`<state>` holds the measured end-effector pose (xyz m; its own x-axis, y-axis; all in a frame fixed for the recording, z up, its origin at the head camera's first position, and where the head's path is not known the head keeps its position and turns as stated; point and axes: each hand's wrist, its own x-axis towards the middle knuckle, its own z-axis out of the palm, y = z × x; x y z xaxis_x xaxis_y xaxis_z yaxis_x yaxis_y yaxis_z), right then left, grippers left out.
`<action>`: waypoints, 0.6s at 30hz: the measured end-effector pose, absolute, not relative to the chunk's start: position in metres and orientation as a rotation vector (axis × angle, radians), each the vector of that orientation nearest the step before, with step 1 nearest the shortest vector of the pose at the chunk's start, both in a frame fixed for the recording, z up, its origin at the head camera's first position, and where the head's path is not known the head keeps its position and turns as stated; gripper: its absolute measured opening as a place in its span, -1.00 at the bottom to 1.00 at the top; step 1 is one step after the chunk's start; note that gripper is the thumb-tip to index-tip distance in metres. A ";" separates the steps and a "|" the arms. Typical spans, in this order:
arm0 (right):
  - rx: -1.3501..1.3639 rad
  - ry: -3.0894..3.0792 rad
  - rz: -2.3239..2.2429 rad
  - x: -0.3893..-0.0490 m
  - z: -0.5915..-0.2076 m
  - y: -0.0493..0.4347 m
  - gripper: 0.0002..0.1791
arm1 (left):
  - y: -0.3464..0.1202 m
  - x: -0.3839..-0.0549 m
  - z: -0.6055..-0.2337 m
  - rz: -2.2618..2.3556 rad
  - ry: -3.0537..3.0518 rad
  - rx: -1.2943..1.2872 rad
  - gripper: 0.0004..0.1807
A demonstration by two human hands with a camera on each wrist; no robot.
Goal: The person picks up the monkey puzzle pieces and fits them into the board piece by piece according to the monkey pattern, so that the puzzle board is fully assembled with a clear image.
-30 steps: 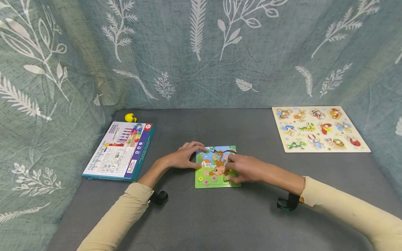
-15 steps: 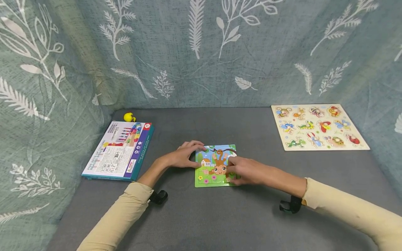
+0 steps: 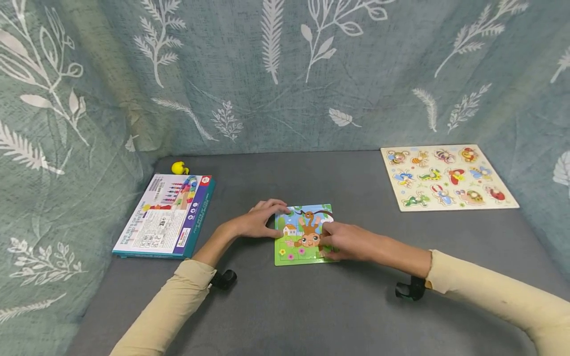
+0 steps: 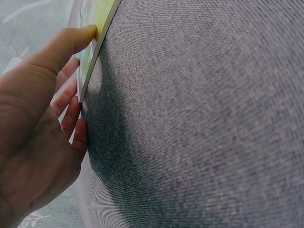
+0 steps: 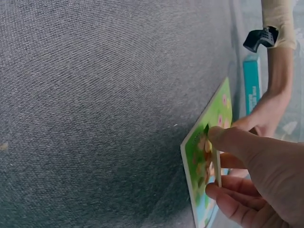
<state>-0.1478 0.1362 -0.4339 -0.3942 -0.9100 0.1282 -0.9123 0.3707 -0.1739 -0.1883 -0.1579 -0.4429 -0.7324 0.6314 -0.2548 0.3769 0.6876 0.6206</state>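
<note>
A small square jigsaw puzzle (image 3: 285,263) with a monkey, a house and flowers lies flat on the grey table. My left hand (image 3: 258,221) rests at its left edge, fingers spread; in the left wrist view the thumb (image 4: 78,38) touches the board's face near the edge. Over the right side of the puzzle, my right hand (image 3: 356,241) pinches a thin puzzle piece (image 5: 217,167) between thumb and fingers. The right wrist view shows this piece tilted up from the board. The fingers cover most of the puzzle's right part.
To the left lies a teal-edged toy box (image 3: 162,217), with a yellow toy (image 3: 179,168) behind it. A wooden insect puzzle board (image 3: 450,178) lies at the back right. A patterned curtain (image 3: 285,109) borders the table's back and sides.
The head view has shifted slightly. My left hand keeps its place on the puzzle's edge. The right hand's fingers have shifted only a little, still over the lower right of the puzzle.
</note>
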 end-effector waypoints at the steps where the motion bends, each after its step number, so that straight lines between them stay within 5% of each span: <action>1: 1.724 -2.585 0.331 -0.148 -0.434 0.136 -0.86 | -0.158 -0.188 -0.443 0.759 2.445 0.782 -0.37; 18: 1.754 -2.492 0.241 -0.149 -0.429 0.128 -0.91 | -0.158 -0.186 -0.442 0.752 2.461 0.799 -0.37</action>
<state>-0.1491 0.1283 -0.4295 -0.3392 -0.9271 0.1595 -0.9405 0.3304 -0.0793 -0.1859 -0.1584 -0.4419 -0.7345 0.6356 -0.2378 0.3940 0.6847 0.6132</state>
